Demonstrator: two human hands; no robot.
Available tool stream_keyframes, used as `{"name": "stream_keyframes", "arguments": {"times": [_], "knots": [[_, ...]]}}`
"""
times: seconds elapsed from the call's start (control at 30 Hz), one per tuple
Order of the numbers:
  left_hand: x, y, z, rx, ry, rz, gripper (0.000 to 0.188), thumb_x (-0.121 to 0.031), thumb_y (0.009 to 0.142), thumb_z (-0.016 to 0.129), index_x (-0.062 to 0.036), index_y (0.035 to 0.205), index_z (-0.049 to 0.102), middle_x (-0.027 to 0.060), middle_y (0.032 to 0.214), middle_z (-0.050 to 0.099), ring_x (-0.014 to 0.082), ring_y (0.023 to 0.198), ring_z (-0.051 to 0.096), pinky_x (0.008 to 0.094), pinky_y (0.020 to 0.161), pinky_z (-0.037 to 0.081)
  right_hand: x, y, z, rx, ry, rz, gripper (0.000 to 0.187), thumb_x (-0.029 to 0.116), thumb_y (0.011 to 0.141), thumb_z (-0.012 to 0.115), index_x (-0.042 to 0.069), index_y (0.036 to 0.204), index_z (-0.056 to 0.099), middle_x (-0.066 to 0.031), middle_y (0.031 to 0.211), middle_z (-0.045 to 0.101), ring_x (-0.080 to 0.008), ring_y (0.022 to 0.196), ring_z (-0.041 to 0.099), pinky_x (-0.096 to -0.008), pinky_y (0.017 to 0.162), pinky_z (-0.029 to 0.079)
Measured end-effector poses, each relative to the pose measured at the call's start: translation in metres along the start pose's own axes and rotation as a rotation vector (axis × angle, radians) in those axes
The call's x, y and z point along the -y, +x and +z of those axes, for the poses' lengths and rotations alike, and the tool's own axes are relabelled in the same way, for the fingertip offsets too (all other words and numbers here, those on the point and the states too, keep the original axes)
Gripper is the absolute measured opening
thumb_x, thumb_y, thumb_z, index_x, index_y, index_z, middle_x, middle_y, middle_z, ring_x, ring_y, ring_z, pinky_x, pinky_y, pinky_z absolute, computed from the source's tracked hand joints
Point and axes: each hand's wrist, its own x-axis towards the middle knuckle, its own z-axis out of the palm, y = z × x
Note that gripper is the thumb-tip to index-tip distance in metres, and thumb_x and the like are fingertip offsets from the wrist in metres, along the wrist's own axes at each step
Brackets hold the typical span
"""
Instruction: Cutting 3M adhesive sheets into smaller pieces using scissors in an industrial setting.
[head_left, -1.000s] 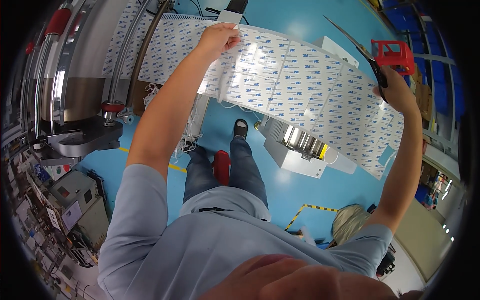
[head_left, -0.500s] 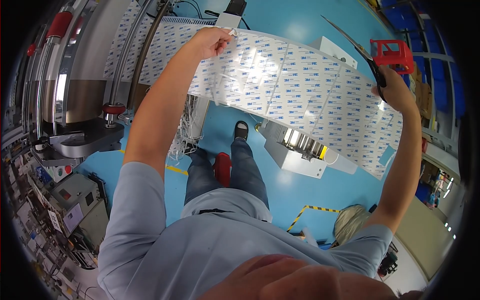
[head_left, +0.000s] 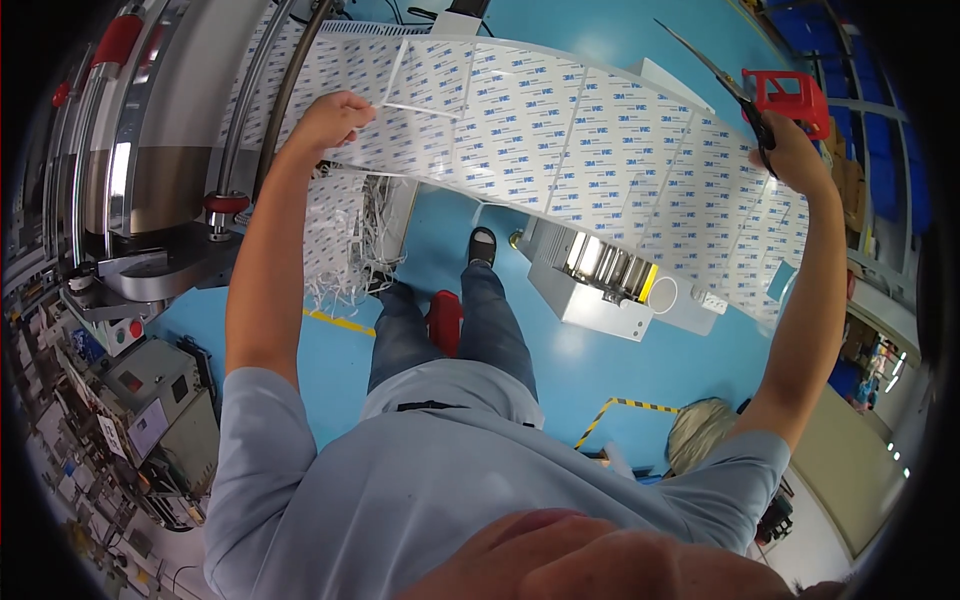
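A long white sheet printed in blue (head_left: 510, 120) stretches across in front of me from the machine rollers at left toward the right. My left hand (head_left: 335, 122) is closed in a pinch over its left part, with a thin white strip (head_left: 425, 110) running from the fingertips across the sheet. How far that strip is loose from the sheet, I cannot tell. Over the sheet's right end, my right hand (head_left: 792, 158) is closed round the black handles of long-bladed scissors (head_left: 728, 82). The blades point up and left, away from me.
Metal rollers (head_left: 232, 120) and a red-handled machine stand at left. Below the sheet hang tangled white waste strips (head_left: 385, 220). A white machine box with a shiny roller (head_left: 600, 265) sits under the sheet. A red plastic frame (head_left: 790, 95) is behind my right hand.
My left hand has moved from the sheet's far edge toward me and to the left, drawing the white strip. The right hand and scissors have barely shifted.
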Motion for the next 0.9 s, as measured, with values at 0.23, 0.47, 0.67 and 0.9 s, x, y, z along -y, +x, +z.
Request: {"name": "stream_keyframes", "arguments": {"times": [0.23,0.47,0.67,0.9], "knots": [[0.097,0.003,-0.03,-0.23,0.266,0.108,0.023,-0.02,0.079,0.069,-0.0001,0.089,0.063,0.0032,0.077,0.065,0.0109,0.067,0.056,0.026,0.063,0.046,-0.003,0.005,-0.002,-0.084,-0.028,-0.071,0.038,0.0,0.071,0.069,0.0,0.106,0.053,-0.0147,0.084,0.058,-0.0271,0.077,0.057,-0.037,0.074,0.044],[0.146,0.035,-0.02,-0.159,-0.028,0.204,0.019,-0.018,0.082,0.065,-0.0004,0.088,0.062,0.0036,0.077,0.065,0.0084,0.068,0.055,0.0245,0.064,0.045,-0.024,0.01,-0.001,-0.022,0.0,-0.011,0.029,0.0,0.072,0.065,0.001,0.099,0.054,-0.0138,0.074,0.053,-0.0252,0.069,0.055,-0.0361,0.067,0.043],[0.155,0.005,-0.035,-0.389,0.078,0.285,0.018,-0.018,0.084,0.064,-0.0009,0.088,0.062,0.0035,0.075,0.063,0.0096,0.067,0.056,0.0256,0.064,0.045,-0.025,0.002,0.004,-0.183,-0.116,-0.101,0.022,0.002,0.073,0.066,0.001,0.092,0.054,-0.0118,0.073,0.05,-0.023,0.067,0.052,-0.0351,0.067,0.041],[0.198,-0.018,-0.041,-0.689,0.239,0.28,0.017,-0.022,0.083,0.066,-0.0077,0.092,0.064,0.006,0.081,0.066,0.0133,0.074,0.062,0.0271,0.069,0.047,-0.03,0.009,0.006,-0.032,0.007,0.067,0.052,0.008,0.076,0.069,-0.002,0.122,0.047,-0.0112,0.081,0.056,-0.0156,0.06,0.051,-0.0283,0.052,0.041]]}}
